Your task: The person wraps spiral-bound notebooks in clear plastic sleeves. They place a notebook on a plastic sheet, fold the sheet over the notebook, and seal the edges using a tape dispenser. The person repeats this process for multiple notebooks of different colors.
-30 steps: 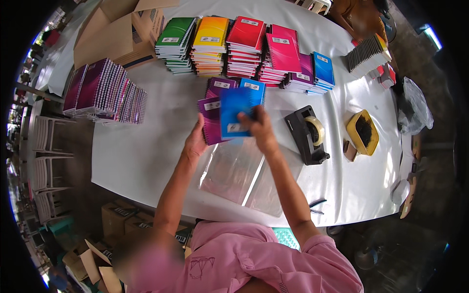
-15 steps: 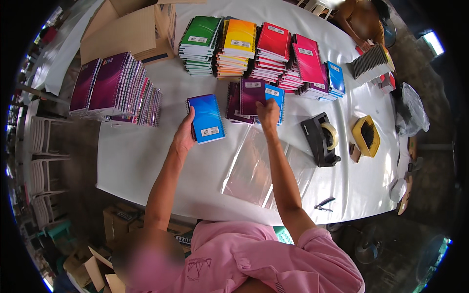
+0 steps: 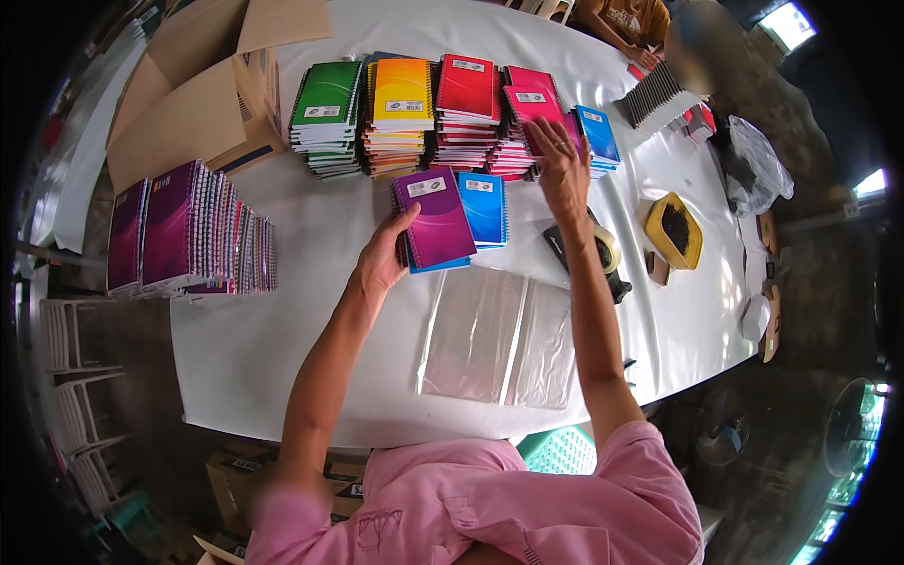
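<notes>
My left hand point(image 3: 384, 259) grips the left edge of a purple spiral notebook point(image 3: 435, 219) that lies on a small pile with a blue notebook point(image 3: 484, 207) under it on the white table point(image 3: 282, 320). My right hand point(image 3: 557, 165) reaches forward with fingers spread and rests on the pink notebook stack point(image 3: 529, 118) in the far row. That row also holds green point(image 3: 325, 108), orange-yellow point(image 3: 402, 104), red point(image 3: 466, 99) and blue point(image 3: 596, 137) stacks. Clear plastic sleeves point(image 3: 499, 339) lie on the table in front of me.
A black tape dispenser point(image 3: 591, 252) sits under my right forearm, a yellow holder point(image 3: 673, 229) to its right. Upright purple notebooks point(image 3: 179, 231) stand at the left, cardboard boxes point(image 3: 188, 85) behind them. Another person point(image 3: 626, 19) sits at the far end by a grey stack point(image 3: 654, 94).
The purple notebook now lies on top of the blue one under my left hand. My right hand has moved from the small pile forward onto the pink stack.
</notes>
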`<state>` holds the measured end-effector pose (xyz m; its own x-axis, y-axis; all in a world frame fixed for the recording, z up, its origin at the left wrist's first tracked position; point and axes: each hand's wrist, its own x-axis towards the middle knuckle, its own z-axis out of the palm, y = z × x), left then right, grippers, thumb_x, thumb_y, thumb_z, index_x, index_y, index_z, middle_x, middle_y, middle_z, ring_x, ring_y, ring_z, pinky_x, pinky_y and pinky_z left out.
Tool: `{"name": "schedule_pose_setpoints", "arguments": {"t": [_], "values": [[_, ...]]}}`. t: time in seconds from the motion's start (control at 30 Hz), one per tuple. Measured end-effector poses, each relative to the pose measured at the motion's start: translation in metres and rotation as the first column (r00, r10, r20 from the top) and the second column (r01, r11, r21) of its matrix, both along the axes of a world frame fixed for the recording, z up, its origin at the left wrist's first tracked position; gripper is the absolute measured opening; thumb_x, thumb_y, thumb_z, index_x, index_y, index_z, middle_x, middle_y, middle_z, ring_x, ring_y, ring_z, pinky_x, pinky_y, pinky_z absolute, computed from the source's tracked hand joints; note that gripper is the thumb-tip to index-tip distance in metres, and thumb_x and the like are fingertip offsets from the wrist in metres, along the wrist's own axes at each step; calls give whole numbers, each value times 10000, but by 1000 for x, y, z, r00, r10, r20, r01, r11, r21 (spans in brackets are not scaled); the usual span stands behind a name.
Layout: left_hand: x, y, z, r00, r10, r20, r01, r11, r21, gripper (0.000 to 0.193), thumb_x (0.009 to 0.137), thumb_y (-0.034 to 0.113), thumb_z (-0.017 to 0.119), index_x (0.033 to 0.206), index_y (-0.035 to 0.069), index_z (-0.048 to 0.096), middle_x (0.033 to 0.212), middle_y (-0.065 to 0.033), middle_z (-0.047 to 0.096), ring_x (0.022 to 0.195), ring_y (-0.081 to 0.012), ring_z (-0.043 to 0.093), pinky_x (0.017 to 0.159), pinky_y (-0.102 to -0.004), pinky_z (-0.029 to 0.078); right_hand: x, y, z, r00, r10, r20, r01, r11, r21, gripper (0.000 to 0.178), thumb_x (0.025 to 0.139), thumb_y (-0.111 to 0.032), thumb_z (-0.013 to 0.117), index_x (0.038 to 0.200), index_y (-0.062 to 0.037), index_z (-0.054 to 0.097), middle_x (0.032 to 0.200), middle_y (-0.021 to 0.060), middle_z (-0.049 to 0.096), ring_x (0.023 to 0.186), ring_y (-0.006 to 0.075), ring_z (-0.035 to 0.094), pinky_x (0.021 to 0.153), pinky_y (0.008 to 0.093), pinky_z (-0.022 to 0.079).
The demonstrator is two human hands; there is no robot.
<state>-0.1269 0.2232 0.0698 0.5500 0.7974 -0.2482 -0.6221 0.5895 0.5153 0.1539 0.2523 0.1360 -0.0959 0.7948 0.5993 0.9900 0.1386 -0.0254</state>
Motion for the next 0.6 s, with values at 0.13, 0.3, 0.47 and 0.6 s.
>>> {"name": "schedule_pose_setpoints", "arguments": {"t": [0.13,0.3,0.47,0.6], "values": [[-9,13,-6,998,57,-14,-57,997,-51,675,876,488,640,1352,48,450,1270,-90,573,1152,-197,569,959,-350,487,-25,-20,54,672,283,-684,-366,930,26,456,749,151,514,1086,-88,707,1201,111,653,1215,259,555,1091,435,345],[-13,17,-16,996,-74,-51,69,994,-86,789,816,644,580,1337,61,471,1265,-84,581,1158,-190,566,958,-355,493,-42,-11,83,262,549,-794,-930,364,-56,332,762,76,490,941,-53,738,1151,135,658,1264,315,453,1067,484,341],[-19,6,-7,1000,-19,-20,19,1000,-24,652,803,355,760,1312,54,487,1192,-89,609,1090,-225,601,943,-382,508,-72,38,35,619,401,-675,-716,642,-276,465,715,134,513,1070,-94,707,1363,106,532,1271,312,469,1120,438,328],[-25,12,7,1000,27,-12,-27,998,58,647,775,228,776,1317,51,469,1183,-87,607,1070,-222,608,948,-388,509,-69,73,-7,966,257,-10,-257,966,3,465,772,94,556,1181,-102,657,1369,108,532,1252,244,519,1091,420,389]]}}
